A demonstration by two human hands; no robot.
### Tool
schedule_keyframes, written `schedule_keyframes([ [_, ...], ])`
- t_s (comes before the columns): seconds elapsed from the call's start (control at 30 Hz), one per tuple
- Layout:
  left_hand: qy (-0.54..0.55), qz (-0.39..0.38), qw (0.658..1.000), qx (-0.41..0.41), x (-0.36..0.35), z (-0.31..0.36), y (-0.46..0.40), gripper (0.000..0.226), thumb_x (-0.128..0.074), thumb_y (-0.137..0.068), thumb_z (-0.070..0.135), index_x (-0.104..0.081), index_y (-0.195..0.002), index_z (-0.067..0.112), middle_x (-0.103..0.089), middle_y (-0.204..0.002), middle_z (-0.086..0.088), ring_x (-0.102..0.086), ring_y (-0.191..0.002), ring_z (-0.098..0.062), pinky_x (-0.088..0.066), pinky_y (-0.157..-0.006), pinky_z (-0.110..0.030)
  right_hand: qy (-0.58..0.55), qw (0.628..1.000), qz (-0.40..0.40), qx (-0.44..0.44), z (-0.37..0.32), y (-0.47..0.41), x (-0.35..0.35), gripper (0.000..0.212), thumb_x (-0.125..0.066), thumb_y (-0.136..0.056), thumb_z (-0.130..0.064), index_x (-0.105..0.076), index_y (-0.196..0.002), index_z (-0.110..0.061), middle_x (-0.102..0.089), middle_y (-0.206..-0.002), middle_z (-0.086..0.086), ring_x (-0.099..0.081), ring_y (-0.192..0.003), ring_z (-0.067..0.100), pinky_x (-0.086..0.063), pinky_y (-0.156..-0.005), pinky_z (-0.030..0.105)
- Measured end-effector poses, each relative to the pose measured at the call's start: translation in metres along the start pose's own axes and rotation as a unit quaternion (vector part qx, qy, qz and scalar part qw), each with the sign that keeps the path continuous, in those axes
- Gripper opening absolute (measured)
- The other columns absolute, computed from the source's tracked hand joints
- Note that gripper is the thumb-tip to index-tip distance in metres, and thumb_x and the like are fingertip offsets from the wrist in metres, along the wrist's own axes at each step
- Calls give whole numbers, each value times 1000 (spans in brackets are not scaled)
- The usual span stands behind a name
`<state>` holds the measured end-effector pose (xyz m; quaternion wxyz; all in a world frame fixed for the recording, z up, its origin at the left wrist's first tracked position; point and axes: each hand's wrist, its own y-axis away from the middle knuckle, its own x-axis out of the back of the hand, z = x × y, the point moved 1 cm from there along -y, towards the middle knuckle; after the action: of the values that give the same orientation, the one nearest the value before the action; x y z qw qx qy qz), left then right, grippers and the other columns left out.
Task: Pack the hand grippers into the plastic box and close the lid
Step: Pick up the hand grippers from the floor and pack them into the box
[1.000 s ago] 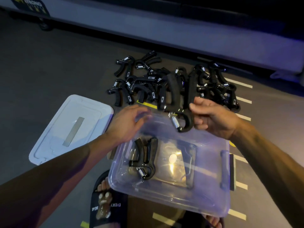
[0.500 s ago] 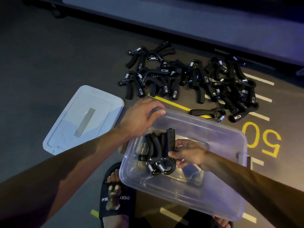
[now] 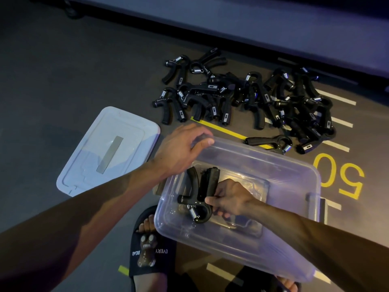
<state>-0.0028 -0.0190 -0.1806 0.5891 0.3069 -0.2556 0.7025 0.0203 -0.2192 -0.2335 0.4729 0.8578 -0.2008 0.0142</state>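
Inside the plastic box point(image 3: 273, 207), right hand point(image 3: 232, 199) grips a hand gripper point(image 3: 208, 186) beside another. Left hand point(image 3: 181, 150) curls over the box's rim at 11 o'clock. Gripper pile point(image 3: 252, 98) lies at 12 o'clock on the floor point(image 3: 63, 81); lid point(image 3: 107, 150) at 9; sandal point(image 3: 147, 249) at 7.

I see the clear plastic box point(image 3: 290, 182) on the dark floor, and I place everything else from it. My left hand point(image 3: 179, 150) grips its far-left rim, fingers curled over the edge. Inside the box, my right hand point(image 3: 229, 199) holds a black hand gripper point(image 3: 207, 186), which lies against a second gripper point(image 3: 190, 190) at the box's left end. Left of the box lies the lid point(image 3: 107, 150), flat and apart. Beyond the box sits the pile of grippers point(image 3: 252, 98); one loose gripper point(image 3: 269, 142) lies just past the far rim. A sandalled foot point(image 3: 149, 247) shows at the near-left corner.
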Motion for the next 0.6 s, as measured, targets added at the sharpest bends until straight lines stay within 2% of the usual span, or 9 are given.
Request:
schedule_keyframes([
  [0.17, 5, 1, 1000, 1, -1, -1, 0, 28, -47, -100, 53, -65, -111, 34, -55, -100, 24, -54, -99, -3, -46, -84, -30, 50, 998, -20, -11, -2, -1, 1, 22, -71, -90, -24, -61, -74, -13, -69, -56, 2, -54, -39, 14, -45, -40, 24],
  [0.3, 3, 3, 1000, -2, -1, -3, 0, 28, -46, -100, 54, -64, -110, 34, -54, -99, 25, -54, -99, -3, -45, -83, -30, 92, 995, -26, -20, -5, 2, 4, 29, -68, -88, -34, -66, -85, -5, -74, -72, 15, -62, -48, 27, -56, -50, 33],
  [0.47, 1, 2, 1000, -3, -1, -3, 0, 28, -47, -101, 53, -64, -111, 34, -54, -99, 25, -54, -98, -2, -44, -83, -27, 159, 987, -27, 0, -8, 8, 6, 35, -63, -87, -47, -66, -83, -12, -74, -66, 8, -73, -59, 28, -59, -60, 33],
  [0.53, -2, 0, 1000, -4, -1, -2, 0, 26, -48, -101, 51, -64, -111, 34, -55, -101, 24, -55, -99, -3, -44, -83, -26, 158, 986, -41, -13, -12, 13, 15, 41, -63, -88, -54, -65, -87, -13, -75, -71, 7, -74, -62, 25, -61, -62, 35],
  [0.6, -2, 0, 1000, -9, 0, -2, 0, 24, -49, -102, 49, -65, -111, 33, -55, -101, 23, -55, -99, -3, -43, -83, -24, 151, 988, -17, 13, -20, 19, 32, 39, -64, -91, -52, -65, -91, -13, -76, -80, 10, -75, -68, 26, -61, -62, 37],
])
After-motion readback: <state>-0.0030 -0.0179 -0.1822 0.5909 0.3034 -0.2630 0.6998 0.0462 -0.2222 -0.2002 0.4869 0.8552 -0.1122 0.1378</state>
